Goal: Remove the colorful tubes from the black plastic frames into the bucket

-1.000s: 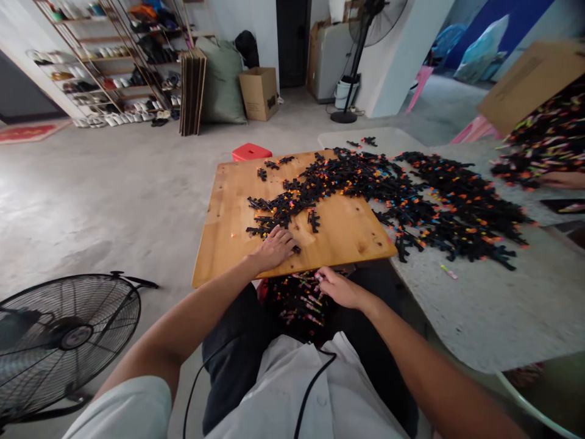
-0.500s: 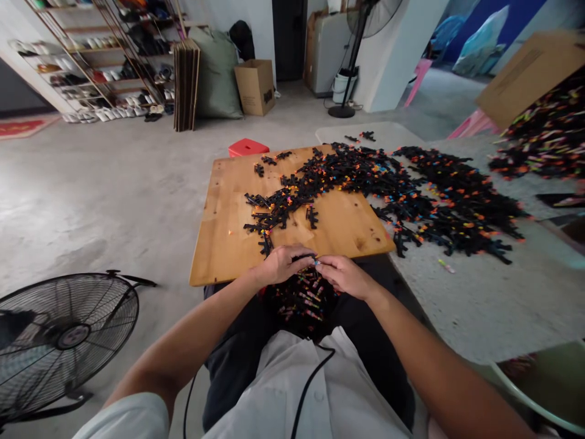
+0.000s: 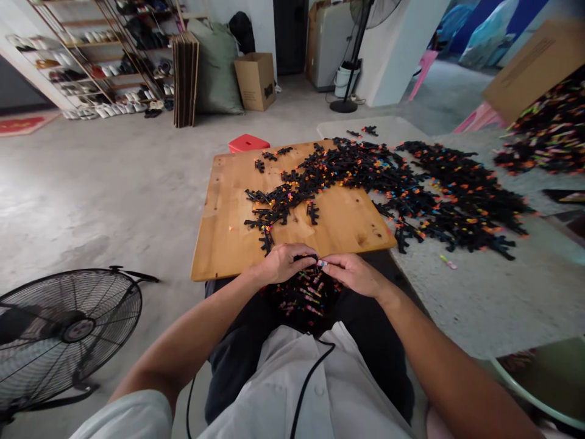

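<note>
Over my lap, my left hand point(image 3: 284, 263) pinches a small black toy gun point(image 3: 311, 256), mostly covered by the fingers. Facing it, my right hand point(image 3: 355, 273) grips a small colourful piece point(image 3: 322, 263) between thumb and forefinger, at the end of the black toy. Below both hands lies a heap of black toys with colourful pieces point(image 3: 307, 296). On the wooden board point(image 3: 219, 213) in front, a pile of black toy guns with orange, blue and yellow parts point(image 3: 356, 164) stretches to the right.
A grey table point(image 3: 457, 305) at the right bears more toy guns point(image 3: 466, 195). A tilted cardboard box point(image 3: 534, 67) with another heap stands at the far right. A floor fan point(image 3: 77, 329) is at the left, a red stool point(image 3: 248, 143) behind the board, a green tub point(image 3: 539, 396) at the lower right.
My right hand has shifted slightly right, and more of the colourful piece shows between the hands. The view has moved a little.
</note>
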### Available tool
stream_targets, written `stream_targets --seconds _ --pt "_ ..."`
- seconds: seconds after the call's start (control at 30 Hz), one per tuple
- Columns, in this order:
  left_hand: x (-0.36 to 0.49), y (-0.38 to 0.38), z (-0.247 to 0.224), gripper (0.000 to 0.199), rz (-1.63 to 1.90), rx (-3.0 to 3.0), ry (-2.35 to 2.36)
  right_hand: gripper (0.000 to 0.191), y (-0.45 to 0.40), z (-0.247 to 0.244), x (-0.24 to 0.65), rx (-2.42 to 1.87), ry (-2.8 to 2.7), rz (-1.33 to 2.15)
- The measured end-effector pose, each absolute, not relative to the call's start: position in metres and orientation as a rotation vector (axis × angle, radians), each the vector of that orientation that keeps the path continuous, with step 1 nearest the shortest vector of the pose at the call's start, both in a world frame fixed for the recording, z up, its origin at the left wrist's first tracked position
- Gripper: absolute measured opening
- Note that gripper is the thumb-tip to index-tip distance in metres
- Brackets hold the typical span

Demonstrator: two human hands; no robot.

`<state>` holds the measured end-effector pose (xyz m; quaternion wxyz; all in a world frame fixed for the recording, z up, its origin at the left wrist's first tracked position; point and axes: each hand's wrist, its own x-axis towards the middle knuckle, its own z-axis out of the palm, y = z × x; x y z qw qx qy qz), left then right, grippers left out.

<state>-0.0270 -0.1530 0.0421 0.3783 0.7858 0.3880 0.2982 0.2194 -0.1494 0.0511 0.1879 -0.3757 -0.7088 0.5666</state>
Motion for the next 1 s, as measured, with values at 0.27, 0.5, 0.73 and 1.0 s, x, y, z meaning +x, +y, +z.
stream_targets --seconds 0.27,0.5,0.73,1.0 --pt "-0.022 -0.157 0.044 0.027 0.756 2.072 0.985 0.042 -0.153 0.048 0.223 -1.106 -1.92 1.681" --pt "-0.019 -0.164 0.055 0.023 0.508 2.273 1.088 0.036 -0.15 0.042 0.223 -1.118 -1.67 2.017" --pt "-0.009 -0.174 0.063 0.026 0.191 2.425 1.148 0.033 -0.165 0.037 0.223 -1.133 -1.783 1.979" --pt "-0.059 -0.176 0.017 0.022 0.044 2.387 1.062 0.023 -0.145 0.028 0.367 -2.0 -1.78 0.517"
